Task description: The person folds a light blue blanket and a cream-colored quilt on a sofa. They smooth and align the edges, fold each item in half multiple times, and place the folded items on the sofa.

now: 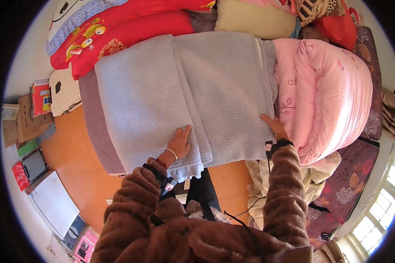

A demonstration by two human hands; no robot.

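A pale grey-blue ribbed blanket lies before me, with a folded layer over its left part. On that layer, near its right-hand fold edge, rests my left hand, index finger and thumb apart and nothing held. My right hand is at the blanket's right border, beside a bulky folded pink quilt. Its thumb or a finger lies over the grey cloth; the other fingers are hidden, so whether they grip the border cannot be told. Under the blanket, a mauve quilted cover shows at the left.
Red bedding and a cream pillow lie along the far side. Cream cloth hangs at the lower right, near a dark floral mattress. Boxes and a white cabinet stand left, beyond orange floor.
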